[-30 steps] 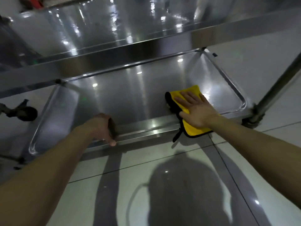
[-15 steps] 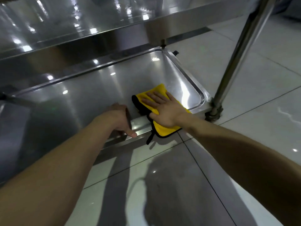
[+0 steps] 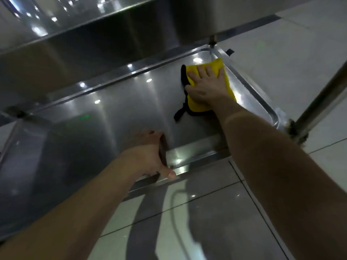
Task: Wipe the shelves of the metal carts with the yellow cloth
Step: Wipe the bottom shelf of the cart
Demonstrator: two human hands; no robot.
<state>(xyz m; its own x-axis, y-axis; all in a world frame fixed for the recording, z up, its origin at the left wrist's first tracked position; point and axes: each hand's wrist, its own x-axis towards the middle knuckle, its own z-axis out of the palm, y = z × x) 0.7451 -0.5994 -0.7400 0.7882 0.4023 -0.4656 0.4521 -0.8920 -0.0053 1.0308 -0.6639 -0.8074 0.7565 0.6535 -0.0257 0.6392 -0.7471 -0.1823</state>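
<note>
We look down from above at our two bare arms reaching into a stainless-steel metal cart (image 3: 78, 59). Our right hand (image 3: 206, 87) lies flat and released, fingers straight and slightly spread, pressing down on the yellow cloth (image 3: 196, 105). The cloth sits on the lower shelf (image 3: 112, 113), in its far right corner, with its far edge just beside the shelf's raised right wall. The cloth has black trim along its left side, and a black loop (image 3: 179, 114) trails from its near left corner onto the steel.

Our left hand (image 3: 148, 154) grasps the near rim (image 3: 197, 156) of the same shelf, left of the cloth and well apart from it. Its fingers curl over the rim into the tray and its thumb rests on the outer edge.

The upper shelf (image 3: 93, 44) hangs over the back of the lower one and reflects small ceiling lights. A round metal post (image 3: 323, 98) rises at the cart's near right corner. Pale glossy floor tiles (image 3: 225, 222) lie below us, crossed by dark shadows.
</note>
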